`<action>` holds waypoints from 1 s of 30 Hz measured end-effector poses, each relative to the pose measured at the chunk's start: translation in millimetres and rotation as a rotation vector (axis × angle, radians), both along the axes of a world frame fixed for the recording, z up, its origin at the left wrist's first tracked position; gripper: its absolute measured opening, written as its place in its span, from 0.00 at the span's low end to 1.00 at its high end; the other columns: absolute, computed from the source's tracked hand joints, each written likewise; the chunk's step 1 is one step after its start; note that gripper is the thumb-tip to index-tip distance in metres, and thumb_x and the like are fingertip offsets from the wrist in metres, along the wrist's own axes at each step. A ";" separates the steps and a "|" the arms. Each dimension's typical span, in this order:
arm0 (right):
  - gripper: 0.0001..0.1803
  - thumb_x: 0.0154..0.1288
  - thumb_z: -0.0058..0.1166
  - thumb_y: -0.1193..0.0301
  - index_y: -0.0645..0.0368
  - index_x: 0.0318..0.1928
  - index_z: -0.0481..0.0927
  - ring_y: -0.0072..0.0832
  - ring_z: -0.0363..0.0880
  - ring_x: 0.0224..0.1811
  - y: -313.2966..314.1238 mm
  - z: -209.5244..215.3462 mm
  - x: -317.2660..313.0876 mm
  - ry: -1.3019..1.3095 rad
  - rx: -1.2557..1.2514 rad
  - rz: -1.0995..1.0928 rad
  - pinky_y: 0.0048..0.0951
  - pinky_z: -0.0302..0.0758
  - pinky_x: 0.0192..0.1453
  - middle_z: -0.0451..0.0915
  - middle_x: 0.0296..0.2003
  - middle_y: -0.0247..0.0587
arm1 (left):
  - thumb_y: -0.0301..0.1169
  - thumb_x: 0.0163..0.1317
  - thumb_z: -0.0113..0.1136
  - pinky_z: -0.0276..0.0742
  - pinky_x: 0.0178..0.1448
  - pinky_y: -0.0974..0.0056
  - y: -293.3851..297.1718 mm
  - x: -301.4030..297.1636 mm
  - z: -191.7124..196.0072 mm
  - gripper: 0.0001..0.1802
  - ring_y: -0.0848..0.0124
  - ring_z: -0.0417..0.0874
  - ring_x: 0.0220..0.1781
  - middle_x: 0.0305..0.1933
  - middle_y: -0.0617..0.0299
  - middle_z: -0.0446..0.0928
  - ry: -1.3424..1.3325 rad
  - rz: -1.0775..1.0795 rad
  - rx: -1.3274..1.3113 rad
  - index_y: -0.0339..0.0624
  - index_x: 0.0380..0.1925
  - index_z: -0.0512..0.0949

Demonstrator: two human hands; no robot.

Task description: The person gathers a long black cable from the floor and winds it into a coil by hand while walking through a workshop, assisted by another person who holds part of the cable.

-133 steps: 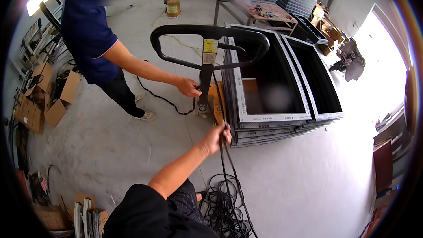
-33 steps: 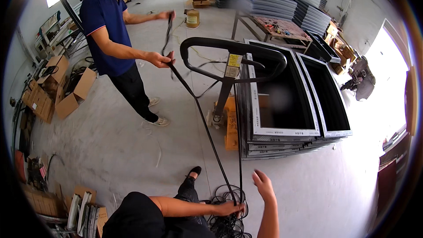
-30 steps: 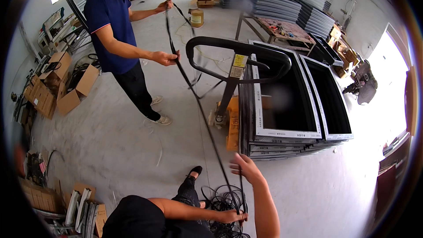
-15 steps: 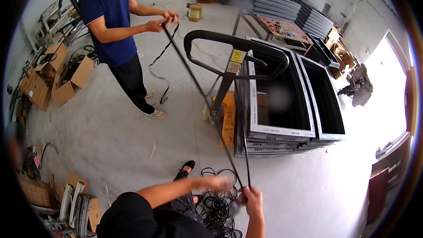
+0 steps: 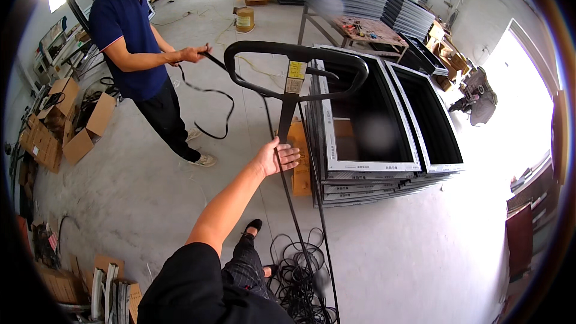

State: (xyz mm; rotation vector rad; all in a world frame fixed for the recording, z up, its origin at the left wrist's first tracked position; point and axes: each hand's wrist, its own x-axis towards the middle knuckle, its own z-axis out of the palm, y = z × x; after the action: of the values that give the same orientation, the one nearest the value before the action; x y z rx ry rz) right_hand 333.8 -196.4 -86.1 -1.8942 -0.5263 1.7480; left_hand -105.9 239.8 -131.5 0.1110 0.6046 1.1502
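1. Black strap (image 5: pixel 290 204) is what everyone's busy with. It runs from the co-worker's hand (image 5: pixel 195 54), past the loop handle (image 5: pixel 268 46) of a pallet jack (image 5: pixel 302 174), down to a tangled pile (image 5: pixel 294 282) by the wearer's shoe (image 5: pixel 255 225).
2. Left hand (image 5: pixel 278 157) is by the jack's column, thumb up, fingers stretched out. The strap lies across the palm, not clenched. Right hand's out of sight, so can't tell what it's up to.
3. Second strand (image 5: pixel 319 207) comes down between the column and the stack of frames (image 5: pixel 372 166). Same strap? No idea from where I'm standing.
4. My read on the step: steering the line by hand while the co-worker minds the far end.
5. Next move, I'd say, calls for curling those fingers round the strap and keeping it off the handle. Those floor loops could snag, too.
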 end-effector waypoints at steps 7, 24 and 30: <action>0.12 0.62 0.49 0.63 0.58 0.34 0.80 0.14 0.61 0.17 -45.2 -5.5 37.9 -0.091 -0.155 -0.169 0.19 0.53 0.20 0.69 0.17 0.25 | 0.47 0.64 0.42 0.73 0.54 0.54 45.0 45.4 -19.2 0.23 0.61 0.77 0.49 0.44 0.53 0.77 -0.141 -0.117 0.103 0.37 0.37 0.74; 0.12 0.61 0.51 0.67 0.66 0.31 0.78 0.19 0.71 0.19 56.4 -85.7 40.8 -0.063 0.030 0.125 0.19 0.66 0.21 0.75 0.19 0.33 | 0.50 0.65 0.41 0.60 0.25 0.71 -121.6 44.8 -32.1 0.24 0.78 0.58 0.16 0.13 0.72 0.55 0.508 -0.014 0.077 0.38 0.27 0.71; 0.25 0.55 0.54 0.54 0.61 0.45 0.76 0.47 0.76 0.44 207.0 -112.4 -45.2 -0.797 0.446 0.820 0.39 0.72 0.49 0.78 0.40 0.53 | 0.50 0.65 0.41 0.68 0.32 0.69 -183.7 36.3 -23.7 0.24 0.73 0.71 0.23 0.19 0.64 0.71 0.560 -0.077 0.130 0.40 0.26 0.71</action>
State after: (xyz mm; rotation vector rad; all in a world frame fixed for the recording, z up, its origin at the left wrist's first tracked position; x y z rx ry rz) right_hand 288.6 10.6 -198.4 -2.1017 -2.0172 0.9903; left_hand -69.6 56.1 -155.2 0.5760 1.0083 1.0829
